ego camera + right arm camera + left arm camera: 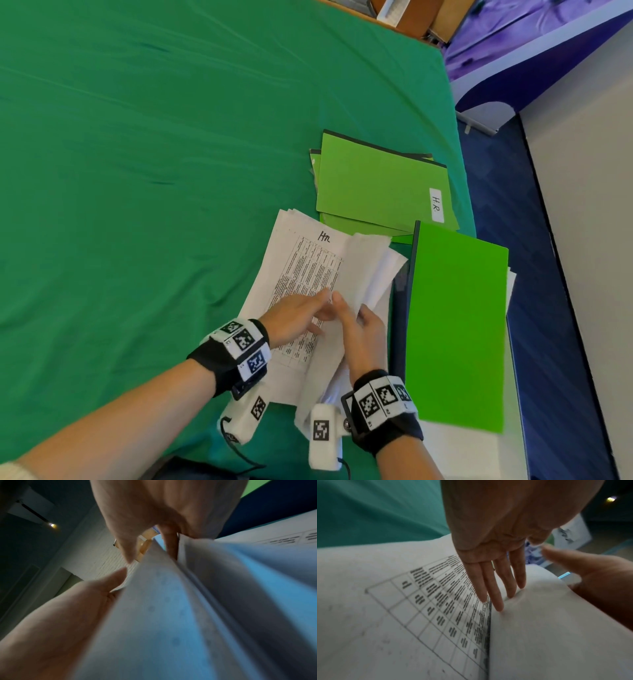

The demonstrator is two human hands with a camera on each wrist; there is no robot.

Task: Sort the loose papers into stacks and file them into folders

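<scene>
1. Papers (308, 270) lie on the green cloth (154, 171), just beside the half-open folder (455, 325), which sits on their right.
2. Your left hand (291, 317) rests straight-fingered on the printed sheet (436, 608); press it flat.
3. Your right hand (363, 329) curls around a lifted bundle of sheets (188, 615); peel one sheet at a time, so none slips.
4. Read each heading, such as "Hm", before sorting.
5. The pile's long axis runs from you toward the stacked folders (380, 185) beyond it, with the headings at the far end.
</scene>
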